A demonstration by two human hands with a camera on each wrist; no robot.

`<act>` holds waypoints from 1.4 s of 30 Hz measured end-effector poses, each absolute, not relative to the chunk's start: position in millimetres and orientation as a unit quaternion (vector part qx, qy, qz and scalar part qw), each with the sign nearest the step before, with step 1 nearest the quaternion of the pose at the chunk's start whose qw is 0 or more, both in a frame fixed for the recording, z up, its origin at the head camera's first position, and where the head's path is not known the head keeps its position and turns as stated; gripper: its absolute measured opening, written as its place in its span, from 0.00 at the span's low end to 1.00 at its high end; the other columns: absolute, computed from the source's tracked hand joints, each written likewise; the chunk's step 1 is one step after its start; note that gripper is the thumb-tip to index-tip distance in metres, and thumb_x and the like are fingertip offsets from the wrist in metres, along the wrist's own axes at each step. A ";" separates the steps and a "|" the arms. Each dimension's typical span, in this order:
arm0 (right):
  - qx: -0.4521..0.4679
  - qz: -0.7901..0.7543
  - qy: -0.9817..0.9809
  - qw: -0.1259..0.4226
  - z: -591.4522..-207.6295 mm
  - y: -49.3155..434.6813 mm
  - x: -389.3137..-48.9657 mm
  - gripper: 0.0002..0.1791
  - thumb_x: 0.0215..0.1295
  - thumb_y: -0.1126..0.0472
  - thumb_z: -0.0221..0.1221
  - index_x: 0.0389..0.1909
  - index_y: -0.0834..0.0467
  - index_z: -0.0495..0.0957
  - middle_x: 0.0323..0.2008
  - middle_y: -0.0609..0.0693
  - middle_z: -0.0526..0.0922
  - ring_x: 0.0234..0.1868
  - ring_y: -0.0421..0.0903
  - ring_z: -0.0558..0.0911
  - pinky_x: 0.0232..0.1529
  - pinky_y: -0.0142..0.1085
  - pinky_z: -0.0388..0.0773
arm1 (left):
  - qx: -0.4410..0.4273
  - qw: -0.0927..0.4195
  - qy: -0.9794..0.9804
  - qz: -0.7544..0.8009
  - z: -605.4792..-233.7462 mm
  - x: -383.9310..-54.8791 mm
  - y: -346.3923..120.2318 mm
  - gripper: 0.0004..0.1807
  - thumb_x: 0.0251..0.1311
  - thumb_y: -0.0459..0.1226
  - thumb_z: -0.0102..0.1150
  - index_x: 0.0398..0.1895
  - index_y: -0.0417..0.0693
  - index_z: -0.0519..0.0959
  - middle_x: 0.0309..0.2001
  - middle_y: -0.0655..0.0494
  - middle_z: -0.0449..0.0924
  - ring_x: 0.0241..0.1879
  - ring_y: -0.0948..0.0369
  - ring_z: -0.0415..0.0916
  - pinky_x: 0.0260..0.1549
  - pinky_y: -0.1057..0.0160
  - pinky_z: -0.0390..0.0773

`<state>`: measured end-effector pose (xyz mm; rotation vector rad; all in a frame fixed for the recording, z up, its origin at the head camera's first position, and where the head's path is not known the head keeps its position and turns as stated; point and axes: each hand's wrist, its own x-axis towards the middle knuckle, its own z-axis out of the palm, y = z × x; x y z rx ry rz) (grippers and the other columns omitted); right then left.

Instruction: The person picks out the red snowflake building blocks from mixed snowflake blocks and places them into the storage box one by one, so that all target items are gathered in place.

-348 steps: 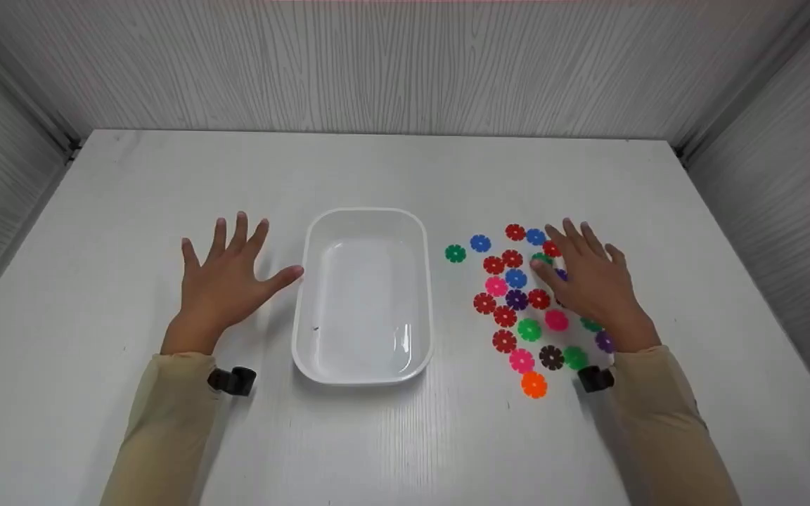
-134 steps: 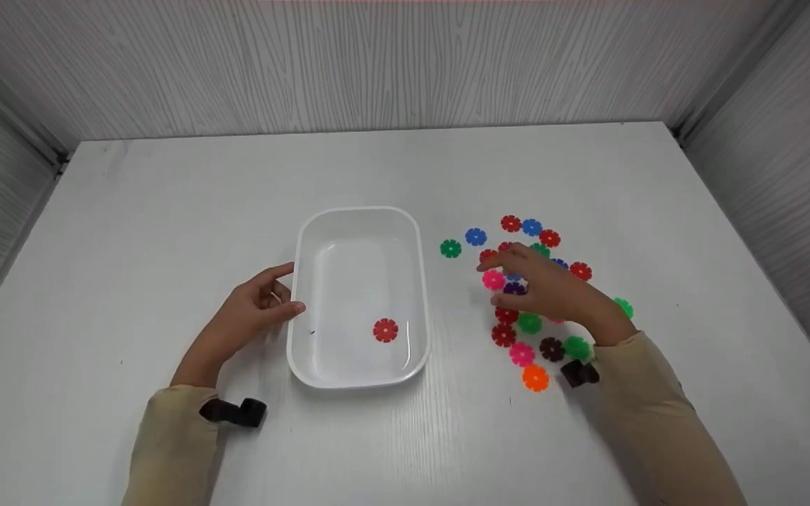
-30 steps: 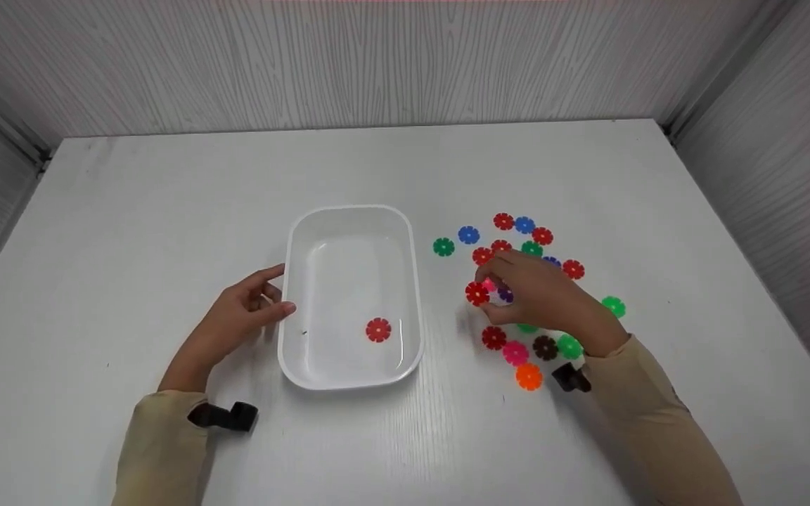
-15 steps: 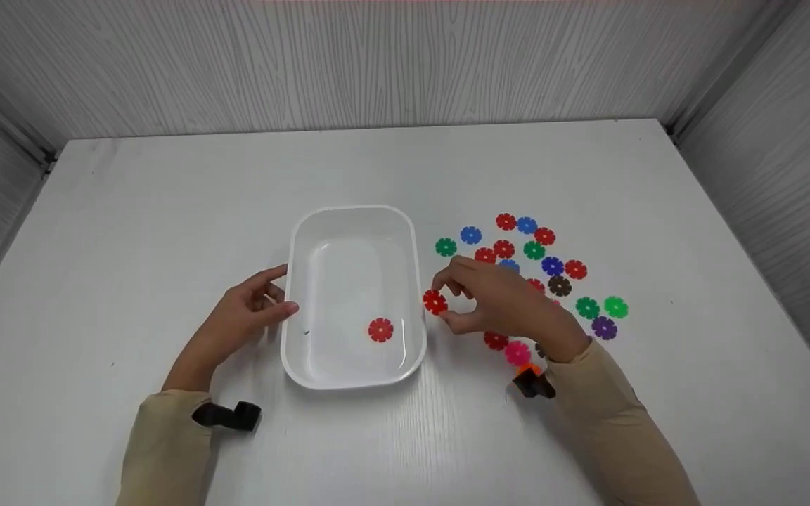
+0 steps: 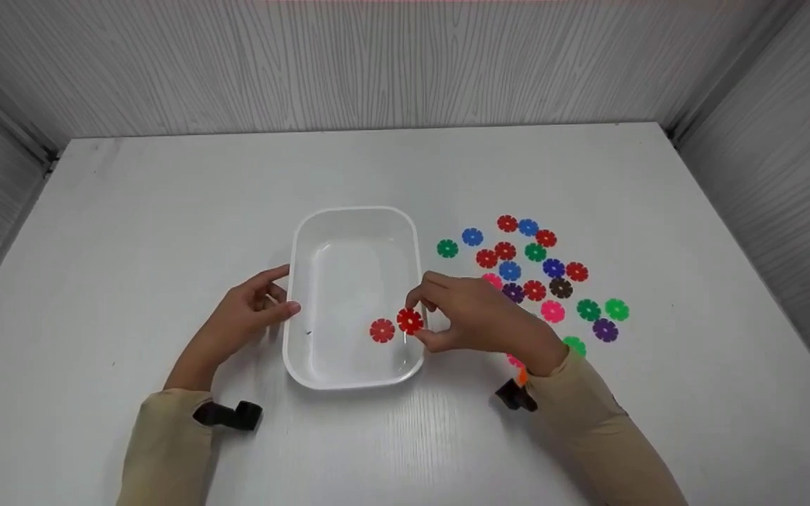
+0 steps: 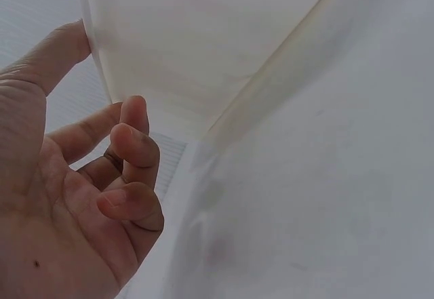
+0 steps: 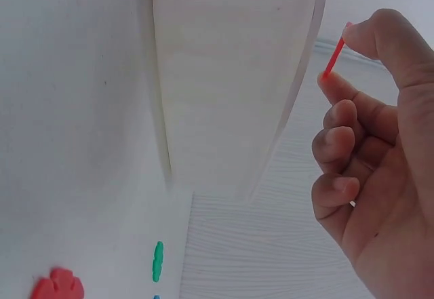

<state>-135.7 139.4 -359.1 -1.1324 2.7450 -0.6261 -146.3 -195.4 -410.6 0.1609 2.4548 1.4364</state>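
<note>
My right hand (image 5: 472,313) pinches a red flower-shaped disc (image 5: 410,321) between thumb and index finger, over the right side of a white tray (image 5: 356,208). Seen edge-on in the right wrist view, that held disc (image 7: 337,51) is a thin red strip above the tray's rim. Another red disc (image 5: 382,330) lies on the tray's floor, just left of the held one. My left hand (image 5: 245,316) grips the tray's left rim, its thumb on top. Against the outer wall in the left wrist view, the left hand (image 6: 81,177) has its other fingers curled.
Right of the tray, several notched discs lie scattered on the white table (image 5: 166,197), among them a green disc (image 5: 447,248), a blue disc (image 5: 472,237) and a purple disc (image 5: 605,329). My right forearm covers part of them. A pale wood-grain panel (image 5: 363,63) stands behind.
Since a second ago, my right hand has carried the red disc left from the scattered discs to over the tray. Earlier, both hands were spread and the tray held no disc.
</note>
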 end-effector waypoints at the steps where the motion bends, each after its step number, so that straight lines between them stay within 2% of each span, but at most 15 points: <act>1: -0.378 -0.204 0.902 0.053 -359.8 138.2 -135.3 0.24 0.49 0.56 0.72 0.48 0.53 0.77 0.42 0.49 0.82 0.38 0.45 0.82 0.35 0.32 0.81 | 0.056 0.146 0.851 0.501 -410.7 -146.4 -195.3 0.37 0.61 0.46 0.63 0.72 0.51 0.61 0.42 0.53 0.72 0.32 0.65 0.67 0.31 0.68 0.67; 9: -0.406 -0.211 0.888 0.049 -362.4 138.7 -134.3 0.24 0.52 0.55 0.71 0.52 0.55 0.78 0.43 0.51 0.81 0.36 0.45 0.82 0.34 0.31 0.81 | 0.062 0.146 0.846 0.509 -411.7 -147.1 -196.1 0.37 0.61 0.46 0.63 0.72 0.51 0.62 0.40 0.57 0.72 0.29 0.67 0.66 0.28 0.68 0.66; 14: -0.364 -0.251 0.895 0.054 -360.0 163.2 -140.5 0.21 0.57 0.57 0.68 0.52 0.55 0.79 0.42 0.53 0.79 0.37 0.49 0.80 0.35 0.35 0.82 | 0.058 0.149 0.849 0.503 -411.2 -147.4 -195.5 0.37 0.60 0.47 0.63 0.72 0.52 0.62 0.41 0.57 0.72 0.30 0.66 0.67 0.29 0.68 0.67; 22: -0.297 -0.249 0.918 0.084 -361.4 202.2 -143.2 0.23 0.56 0.57 0.69 0.54 0.54 0.77 0.38 0.54 0.76 0.34 0.47 0.74 0.31 0.27 0.73 | 0.057 0.149 0.852 0.499 -410.7 -147.8 -194.4 0.37 0.60 0.47 0.63 0.72 0.53 0.62 0.42 0.55 0.72 0.32 0.65 0.67 0.31 0.68 0.67; 29: -0.275 -0.234 0.925 0.120 -371.6 227.4 -141.9 0.26 0.52 0.57 0.71 0.54 0.54 0.77 0.37 0.53 0.76 0.34 0.44 0.73 0.30 0.27 0.72 | 0.055 0.154 0.849 0.503 -410.6 -146.3 -195.7 0.37 0.61 0.47 0.62 0.72 0.52 0.61 0.42 0.56 0.72 0.32 0.66 0.68 0.31 0.68 0.67; 32: -0.265 -0.222 0.927 0.148 -377.0 236.1 -141.1 0.26 0.53 0.56 0.71 0.54 0.52 0.77 0.40 0.52 0.76 0.36 0.44 0.74 0.33 0.30 0.76 | 0.057 0.152 0.849 0.503 -410.5 -146.3 -195.6 0.37 0.61 0.47 0.62 0.72 0.52 0.62 0.42 0.55 0.73 0.31 0.66 0.68 0.30 0.68 0.67; 38: -0.237 -0.196 0.932 0.193 -383.9 243.6 -141.6 0.25 0.53 0.56 0.71 0.54 0.48 0.78 0.51 0.52 0.76 0.51 0.50 0.76 0.46 0.44 0.81 | 0.057 0.153 0.846 0.508 -410.9 -145.8 -195.6 0.37 0.61 0.47 0.62 0.72 0.52 0.62 0.42 0.56 0.72 0.30 0.67 0.68 0.31 0.68 0.67; 42: -0.221 -0.183 0.934 0.213 -387.9 241.6 -140.7 0.21 0.53 0.53 0.70 0.50 0.46 0.81 0.48 0.49 0.76 0.52 0.49 0.77 0.45 0.43 0.82 | 0.055 0.156 0.845 0.509 -410.6 -145.8 -196.4 0.37 0.61 0.47 0.62 0.72 0.52 0.61 0.42 0.57 0.72 0.30 0.67 0.68 0.32 0.68 0.67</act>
